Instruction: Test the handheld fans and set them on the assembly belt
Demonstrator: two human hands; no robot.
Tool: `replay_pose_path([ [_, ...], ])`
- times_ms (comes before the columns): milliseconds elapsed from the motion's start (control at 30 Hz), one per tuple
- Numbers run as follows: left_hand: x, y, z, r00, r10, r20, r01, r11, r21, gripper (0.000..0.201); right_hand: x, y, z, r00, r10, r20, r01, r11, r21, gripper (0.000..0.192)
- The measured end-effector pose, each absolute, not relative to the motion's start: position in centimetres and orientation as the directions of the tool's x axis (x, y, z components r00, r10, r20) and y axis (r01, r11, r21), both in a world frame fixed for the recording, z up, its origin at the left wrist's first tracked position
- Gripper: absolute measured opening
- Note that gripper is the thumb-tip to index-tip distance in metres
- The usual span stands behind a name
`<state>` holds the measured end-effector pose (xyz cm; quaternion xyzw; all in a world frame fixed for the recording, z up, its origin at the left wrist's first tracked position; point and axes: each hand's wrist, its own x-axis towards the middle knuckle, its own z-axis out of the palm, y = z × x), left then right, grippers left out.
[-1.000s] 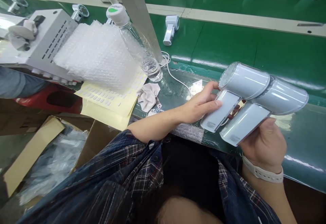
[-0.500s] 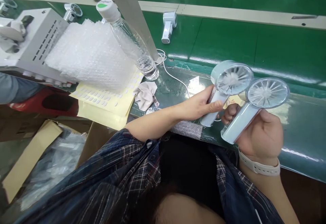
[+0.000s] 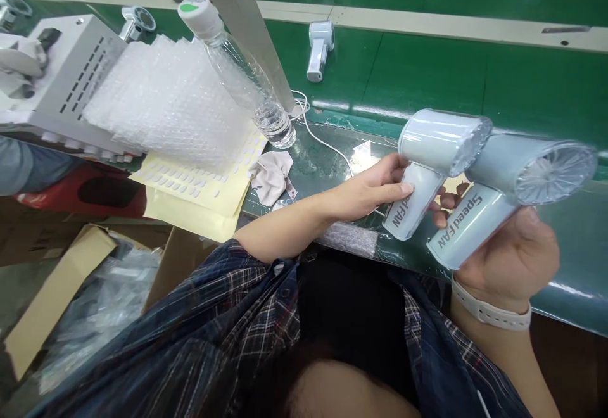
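Quick count: two Speed FAN handheld fans in hand, one in the left hand (left-held fan), one in the right hand (right-held fan). A third fan lies on the green belt beyond the left hand. One water bottle, one bubble-wrap stack, one crumpled cloth left of that hand.

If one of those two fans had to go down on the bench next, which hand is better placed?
Probably the left. The left hand holds its fan by the handle low over the bench edge, beside the cloth. The right hand grips the other fan farther out.
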<state>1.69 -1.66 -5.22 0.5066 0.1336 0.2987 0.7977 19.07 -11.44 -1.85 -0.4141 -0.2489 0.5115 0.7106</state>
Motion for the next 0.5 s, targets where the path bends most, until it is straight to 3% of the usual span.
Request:
replay_pose_path([
  [200, 1.5, -1.4, -4.8, 0.792, 0.61, 0.028, -0.269, 0.309, 0.912, 0.068, 18.8, -11.4, -2.6, 0.517, 0.852, -0.086, -0.5, 0.218, -0.838, 0.023],
  [500, 1.8, -1.3, -4.5, 0.763, 0.646, -0.001, -0.287, 0.339, 0.896, 0.074, 19.6, -11.1, -4.4, 0.523, 0.825, -0.216, -0.5, 0.091, -0.861, 0.021],
])
